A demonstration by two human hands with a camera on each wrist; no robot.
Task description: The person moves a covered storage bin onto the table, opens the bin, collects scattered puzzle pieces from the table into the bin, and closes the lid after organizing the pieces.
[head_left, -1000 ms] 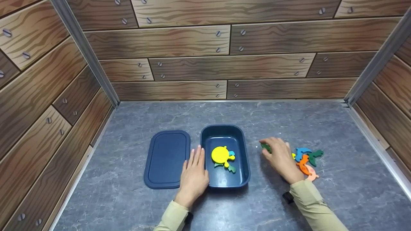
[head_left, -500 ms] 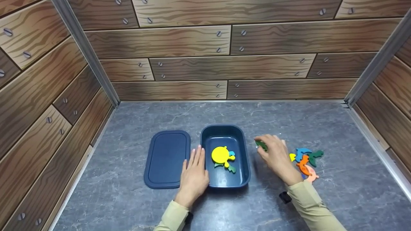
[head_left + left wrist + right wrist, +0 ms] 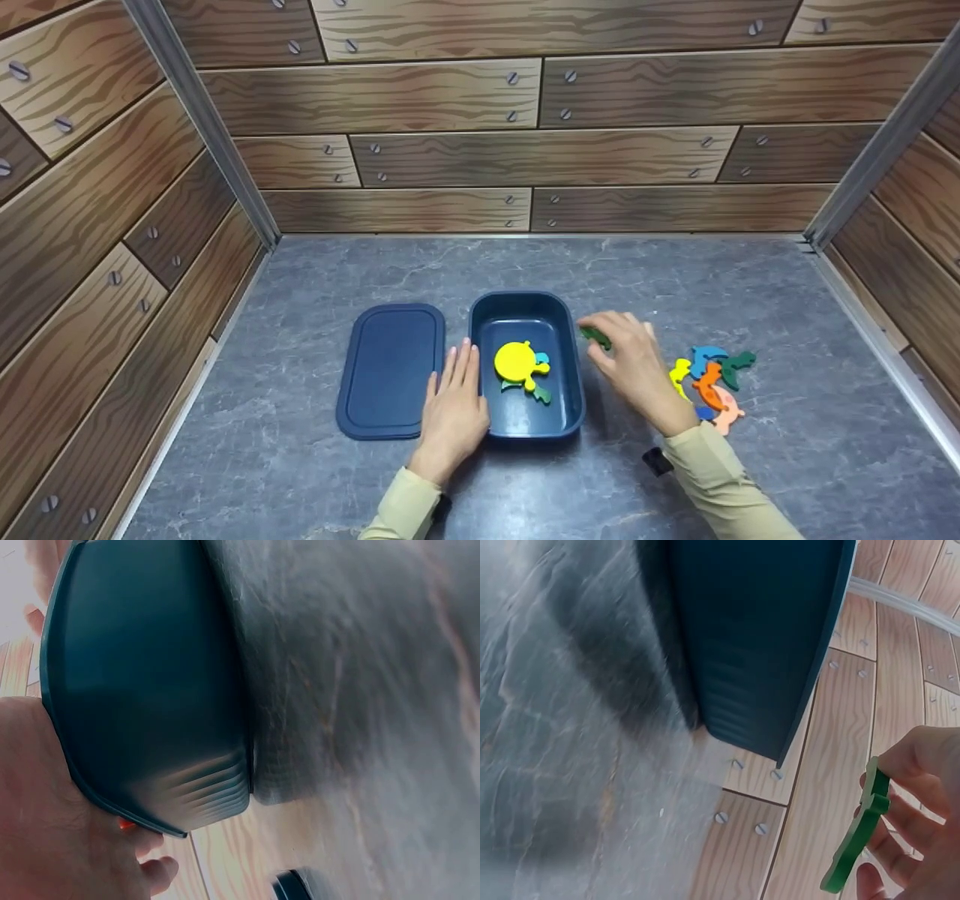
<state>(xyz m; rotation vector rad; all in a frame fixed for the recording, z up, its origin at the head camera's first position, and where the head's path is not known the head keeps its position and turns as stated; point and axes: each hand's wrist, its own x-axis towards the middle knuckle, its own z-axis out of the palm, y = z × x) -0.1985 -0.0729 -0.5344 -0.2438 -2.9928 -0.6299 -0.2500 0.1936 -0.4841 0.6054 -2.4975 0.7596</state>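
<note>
My right hand (image 3: 630,360) pinches a flat green animal-shaped piece (image 3: 859,829) between thumb and fingers, just right of the dark blue box (image 3: 529,431). My left hand (image 3: 455,412) lies along the box's left rim, fingers straight and pointing away from me. In the left wrist view that hand (image 3: 60,817) touches the rim of the box wall (image 3: 150,682). Inside the box a round yellow piece (image 3: 515,363) lies over a green piece (image 3: 542,395) and a light blue piece (image 3: 541,358), both partly hidden.
Left of the box lies its flat blue lid (image 3: 394,367). To the right is a loose cluster of animal-shaped pieces: yellow (image 3: 679,371), blue (image 3: 706,358), orange (image 3: 707,387), pink (image 3: 725,409) and dark green (image 3: 737,367). Wood-patterned walls (image 3: 450,157) enclose the grey table (image 3: 300,480).
My right hand has moved left toward the box, carrying the green piece away from the cluster and uncovering more of the yellow and dark blue pieces there. The left hand has stayed in place.
</note>
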